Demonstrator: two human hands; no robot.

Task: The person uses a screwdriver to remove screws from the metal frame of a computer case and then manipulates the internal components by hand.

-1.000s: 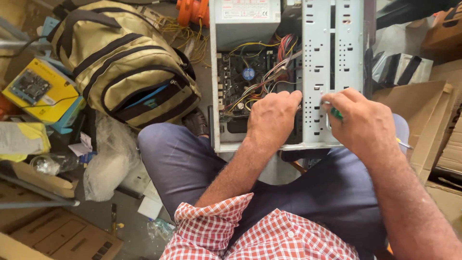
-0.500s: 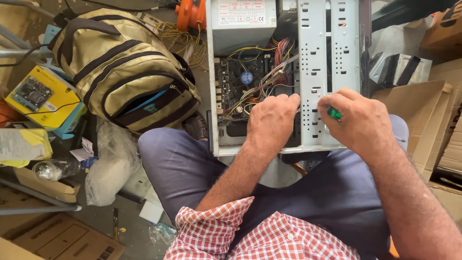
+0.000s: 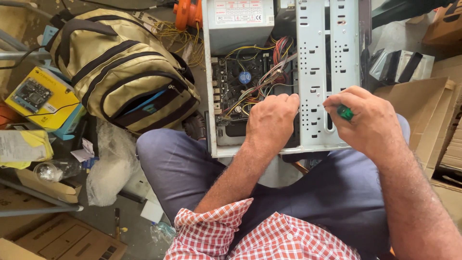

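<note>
An open grey computer case [image 3: 317, 72] lies on the floor in front of my knees, its motherboard [image 3: 236, 84] and coloured wires [image 3: 269, 72] exposed. My left hand [image 3: 272, 123] rests knuckles-up inside the case, fingers curled against the edge of the metal drive cage; whether it grips anything is hidden. My right hand [image 3: 363, 120] is closed around a green-handled screwdriver [image 3: 344, 112], held against the perforated cage plate. Only the tool's green end shows; its tip is hidden.
A tan and black backpack [image 3: 120, 72] lies left of the case. A yellow box [image 3: 36, 98], papers and a plastic bag [image 3: 108, 168] crowd the left floor. Cardboard boxes [image 3: 418, 110] stand at the right. An orange tool [image 3: 187, 12] lies beyond the case.
My right hand has shifted slightly on the cage plate with the screwdriver. My left hand stays in the same spot inside the case.
</note>
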